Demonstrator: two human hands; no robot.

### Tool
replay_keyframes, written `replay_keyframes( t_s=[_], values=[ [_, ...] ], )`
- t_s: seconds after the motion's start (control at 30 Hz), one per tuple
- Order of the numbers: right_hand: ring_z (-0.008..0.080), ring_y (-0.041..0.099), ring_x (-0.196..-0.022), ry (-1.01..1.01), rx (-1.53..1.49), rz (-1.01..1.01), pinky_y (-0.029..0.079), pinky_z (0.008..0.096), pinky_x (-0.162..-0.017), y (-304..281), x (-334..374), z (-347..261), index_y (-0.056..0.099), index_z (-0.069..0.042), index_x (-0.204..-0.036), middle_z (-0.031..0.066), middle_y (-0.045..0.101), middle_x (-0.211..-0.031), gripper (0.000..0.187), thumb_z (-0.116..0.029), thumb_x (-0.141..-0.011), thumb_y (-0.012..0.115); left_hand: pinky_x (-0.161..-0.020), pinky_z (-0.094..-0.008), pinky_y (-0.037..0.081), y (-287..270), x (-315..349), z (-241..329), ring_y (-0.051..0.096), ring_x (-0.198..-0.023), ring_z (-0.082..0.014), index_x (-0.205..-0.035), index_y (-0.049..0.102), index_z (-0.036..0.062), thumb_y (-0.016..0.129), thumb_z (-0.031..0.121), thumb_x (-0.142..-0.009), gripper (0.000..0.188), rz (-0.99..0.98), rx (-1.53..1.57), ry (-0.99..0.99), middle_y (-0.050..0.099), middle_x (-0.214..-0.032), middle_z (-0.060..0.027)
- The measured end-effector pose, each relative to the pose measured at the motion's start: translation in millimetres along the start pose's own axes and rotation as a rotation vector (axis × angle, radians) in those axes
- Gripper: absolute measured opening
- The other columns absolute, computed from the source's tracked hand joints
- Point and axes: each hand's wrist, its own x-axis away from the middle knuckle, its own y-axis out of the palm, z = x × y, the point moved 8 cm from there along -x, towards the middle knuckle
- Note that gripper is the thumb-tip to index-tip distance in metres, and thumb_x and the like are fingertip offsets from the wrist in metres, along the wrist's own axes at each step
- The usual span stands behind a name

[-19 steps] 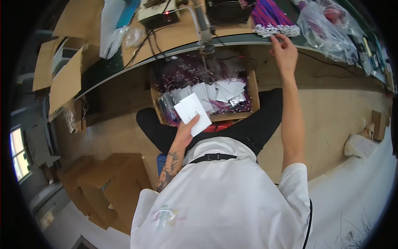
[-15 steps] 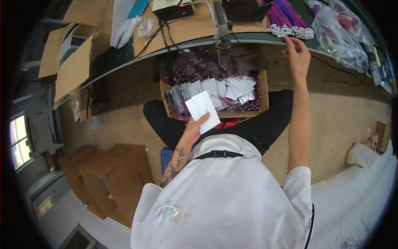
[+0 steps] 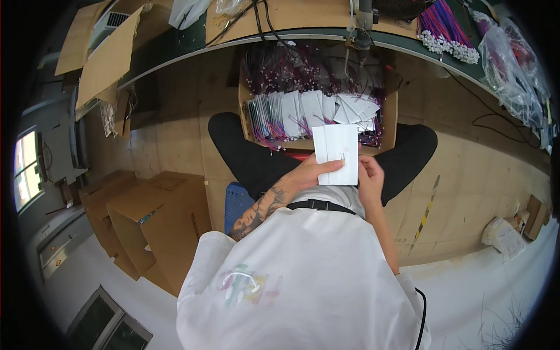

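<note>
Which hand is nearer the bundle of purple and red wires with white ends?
Right. The right hand is by the right edge of the white rectangular card, below and left of the bundle; the left hand, holding the card, is farther left.

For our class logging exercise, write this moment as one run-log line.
left hand: holds flat white piece | right hand: at its right edge, grip unclear | open carton: similar pieces, wires | bench: wire bundle
</note>
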Motion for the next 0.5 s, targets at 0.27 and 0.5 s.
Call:
replay_keyframes(
  t_s=[0.27, 0.5],
  values=[
    [0.013, 0.061, -0.08, 0.484, -0.165, -0.252, 0.047, 0.0222, -0.069, 21, -16, 12, 0.056, 0.004, -0.116, 0.0067, 0.064, -0.097, 0.058, -0.048, -0.093, 0.04, -0.094, -0.0317, 0.041, -10, 19, -16, 0.051, -0.111, -0.0197, -0.127, 0.045, -0.0009, 0.067, 0.019, -0.082, 0.054, -0.064, -0.34, -0.222, 0.054, -0.12, -0.0107],
    [0.0115, 0.062, -0.083, 0.428, -0.168, -0.508, 0.05, 0.0247, -0.074, 50, -27, -4, 0.058, 0.0, -0.112, 0.0062, 0.065, -0.093, 0.03, -0.017, -0.087, 0.06, -0.096, -0.0315, 0.038, -6, 21, -9, 0.051, -0.11, -0.0209, -0.124, 0.047, -0.0015, 0.064, 0.026, -0.083, 0.053, -0.177, -0.791, -0.217, 0.055, -0.118, -0.0128]
  ],
)
